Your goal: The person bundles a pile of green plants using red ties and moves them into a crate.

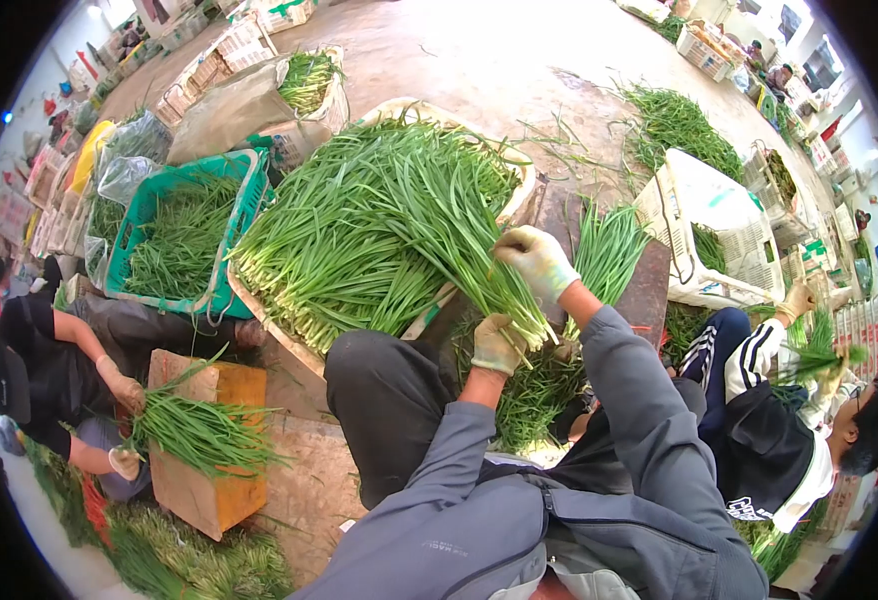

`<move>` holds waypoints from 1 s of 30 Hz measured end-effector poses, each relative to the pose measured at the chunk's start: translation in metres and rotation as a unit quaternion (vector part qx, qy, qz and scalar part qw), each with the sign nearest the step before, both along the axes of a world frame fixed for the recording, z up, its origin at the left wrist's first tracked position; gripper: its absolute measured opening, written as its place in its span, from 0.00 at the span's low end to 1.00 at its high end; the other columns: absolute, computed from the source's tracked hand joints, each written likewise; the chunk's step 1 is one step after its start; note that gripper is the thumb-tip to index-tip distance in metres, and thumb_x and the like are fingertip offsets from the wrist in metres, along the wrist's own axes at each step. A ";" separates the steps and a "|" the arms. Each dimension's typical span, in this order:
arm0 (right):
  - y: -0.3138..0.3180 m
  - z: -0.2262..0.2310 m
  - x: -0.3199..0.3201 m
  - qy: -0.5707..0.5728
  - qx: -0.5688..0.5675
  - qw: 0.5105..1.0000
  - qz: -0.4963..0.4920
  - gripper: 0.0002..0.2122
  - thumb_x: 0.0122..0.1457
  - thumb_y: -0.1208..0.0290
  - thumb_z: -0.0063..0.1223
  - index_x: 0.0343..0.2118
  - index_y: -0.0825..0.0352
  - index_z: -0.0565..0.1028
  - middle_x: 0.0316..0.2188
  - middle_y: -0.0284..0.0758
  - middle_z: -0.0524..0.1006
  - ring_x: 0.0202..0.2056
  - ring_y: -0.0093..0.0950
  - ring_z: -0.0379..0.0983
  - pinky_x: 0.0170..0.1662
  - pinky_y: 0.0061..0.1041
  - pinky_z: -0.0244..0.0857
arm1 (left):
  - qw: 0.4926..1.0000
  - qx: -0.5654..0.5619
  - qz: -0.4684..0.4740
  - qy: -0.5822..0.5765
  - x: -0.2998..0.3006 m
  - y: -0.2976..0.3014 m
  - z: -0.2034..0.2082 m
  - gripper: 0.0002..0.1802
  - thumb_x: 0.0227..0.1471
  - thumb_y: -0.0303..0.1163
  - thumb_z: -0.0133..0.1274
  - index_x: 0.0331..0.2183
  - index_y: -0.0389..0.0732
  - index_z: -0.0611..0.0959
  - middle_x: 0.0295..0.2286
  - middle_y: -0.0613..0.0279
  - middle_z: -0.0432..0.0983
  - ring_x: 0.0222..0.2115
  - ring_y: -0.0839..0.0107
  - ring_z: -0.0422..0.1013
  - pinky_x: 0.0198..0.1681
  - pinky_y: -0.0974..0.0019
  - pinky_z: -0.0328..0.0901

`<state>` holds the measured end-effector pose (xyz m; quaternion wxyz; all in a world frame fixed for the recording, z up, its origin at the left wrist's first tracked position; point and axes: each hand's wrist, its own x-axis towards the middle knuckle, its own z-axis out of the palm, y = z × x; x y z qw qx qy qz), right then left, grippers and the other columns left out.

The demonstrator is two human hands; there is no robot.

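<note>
A bundle of long green chives (pixel 494 285) lies slanting in front of me, its pale cut ends toward my knees. My left hand (pixel 499 345), in a stained pale glove, is closed on stalks beside those ends. Higher up, my right hand (pixel 537 262), gloved the same way, has its fingers curled around leaves of that bundle. Just beyond, a large pale crate (pixel 414 105) is heaped with chives (pixel 359 230). To the right of my right hand, another bundle of chives (pixel 607 250) rests on a dark board (pixel 644 290). Loose green leaves (pixel 534 400) lie below, between my legs.
A green crate (pixel 114 265) of leaves stands left of the heap; a white crate (pixel 664 210) stands right. At left, a co-worker's gloved hands (pixel 129 395) hold chives over a wooden box (pixel 244 390). Another co-worker (pixel 779 400) handles chives at right. Leaves (pixel 679 130) litter the floor.
</note>
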<state>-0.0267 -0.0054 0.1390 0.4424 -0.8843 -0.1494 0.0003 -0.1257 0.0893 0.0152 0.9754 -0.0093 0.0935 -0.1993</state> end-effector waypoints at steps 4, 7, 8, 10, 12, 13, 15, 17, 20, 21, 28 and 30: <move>-0.013 0.029 -0.007 0.160 0.200 0.965 -0.059 0.09 0.58 0.72 0.55 0.38 0.70 0.79 0.32 0.33 0.80 0.34 0.20 0.75 0.36 0.22 0.68 | 1.000 -0.022 0.008 -0.002 0.002 -0.001 0.006 0.33 0.43 0.27 0.47 0.54 0.31 0.69 0.50 0.44 0.71 0.51 0.45 0.68 0.58 0.43 0.61; -0.018 0.056 -0.018 0.166 0.320 0.932 -0.043 0.10 0.60 0.70 0.53 0.42 0.67 0.77 0.34 0.30 0.79 0.31 0.14 0.71 0.31 0.14 0.62 | 1.000 -0.006 0.009 0.001 0.004 -0.002 0.002 0.35 0.42 0.30 0.49 0.55 0.32 0.69 0.48 0.44 0.72 0.48 0.44 0.70 0.54 0.42 0.65; -0.021 0.067 -0.021 0.133 0.300 0.944 -0.042 0.11 0.61 0.68 0.53 0.42 0.68 0.76 0.34 0.30 0.79 0.29 0.14 0.69 0.30 0.15 0.61 | 1.000 0.000 0.009 0.005 0.005 0.000 -0.001 0.35 0.42 0.30 0.49 0.55 0.32 0.69 0.48 0.44 0.73 0.47 0.44 0.71 0.53 0.42 0.66; -0.038 0.082 -0.031 0.116 0.267 0.955 -0.052 0.10 0.61 0.67 0.52 0.40 0.68 0.76 0.33 0.29 0.77 0.27 0.15 0.67 0.29 0.16 0.59 | 0.999 0.021 0.014 0.027 0.008 -0.003 -0.006 0.31 0.46 0.32 0.51 0.53 0.32 0.70 0.46 0.43 0.73 0.47 0.46 0.71 0.53 0.43 0.67; -0.047 0.079 -0.041 0.075 0.326 0.941 -0.058 0.07 0.60 0.67 0.53 0.35 0.66 0.74 0.27 0.27 0.73 0.25 0.17 0.64 0.27 0.18 0.57 | 0.998 -0.038 -0.011 0.049 0.012 0.005 -0.030 0.25 0.50 0.32 0.55 0.49 0.34 0.74 0.42 0.46 0.77 0.43 0.49 0.74 0.49 0.46 0.70; -0.055 0.079 -0.051 0.079 0.398 0.913 -0.046 0.06 0.60 0.68 0.53 0.33 0.64 0.72 0.25 0.26 0.70 0.25 0.17 0.62 0.27 0.18 0.56 | 0.998 0.004 -0.014 0.056 0.012 0.004 -0.030 0.22 0.50 0.33 0.57 0.47 0.35 0.76 0.39 0.48 0.78 0.40 0.51 0.75 0.45 0.48 0.72; -0.065 0.081 -0.078 0.119 0.488 0.863 -0.060 0.06 0.60 0.68 0.53 0.31 0.61 0.68 0.24 0.26 0.66 0.24 0.18 0.61 0.27 0.17 0.55 | 0.993 0.106 -0.008 0.057 0.008 0.014 -0.025 0.18 0.51 0.32 0.59 0.44 0.37 0.78 0.34 0.53 0.80 0.33 0.56 0.77 0.37 0.52 0.74; -0.095 0.069 -0.111 0.101 0.514 0.848 -0.082 0.10 0.58 0.64 0.58 0.32 0.61 0.68 0.25 0.27 0.67 0.24 0.18 0.62 0.25 0.16 0.56 | 0.977 0.209 0.004 0.037 0.011 -0.001 -0.009 0.14 0.51 0.28 0.59 0.42 0.38 0.79 0.30 0.56 0.80 0.28 0.60 0.77 0.31 0.55 0.74; -0.110 0.038 -0.153 0.135 0.550 0.821 -0.081 0.08 0.54 0.71 0.62 0.31 0.65 0.73 0.23 0.33 0.75 0.18 0.21 0.66 0.20 0.17 0.58 | 0.961 0.259 0.009 0.096 0.017 -0.013 -0.014 0.11 0.50 0.22 0.56 0.39 0.37 0.81 0.27 0.57 0.79 0.24 0.61 0.76 0.27 0.60 0.72; -0.115 0.024 -0.164 0.201 0.457 0.860 -0.106 0.08 0.53 0.74 0.60 0.35 0.66 0.74 0.25 0.34 0.76 0.19 0.22 0.69 0.20 0.19 0.61 | 0.968 0.240 -0.013 0.072 0.020 -0.017 -0.018 0.12 0.48 0.22 0.55 0.39 0.36 0.81 0.25 0.58 0.78 0.24 0.62 0.75 0.28 0.61 0.72; -0.105 -0.035 -0.198 0.222 -0.094 0.969 0.057 0.18 0.52 0.71 0.58 0.48 0.68 0.74 0.37 0.45 0.79 0.40 0.37 0.78 0.44 0.32 0.71 | 0.996 0.020 0.051 0.073 0.017 0.015 0.003 0.22 0.52 0.18 0.51 0.51 0.38 0.75 0.43 0.57 0.77 0.42 0.62 0.75 0.45 0.59 0.74; -0.100 -0.017 -0.177 0.129 -0.043 0.990 -0.049 0.20 0.53 0.67 0.60 0.49 0.68 0.73 0.39 0.44 0.80 0.41 0.37 0.78 0.45 0.31 0.70 | 0.997 0.042 0.046 0.043 0.016 0.013 0.004 0.22 0.53 0.19 0.52 0.51 0.38 0.74 0.47 0.57 0.75 0.45 0.62 0.74 0.48 0.58 0.72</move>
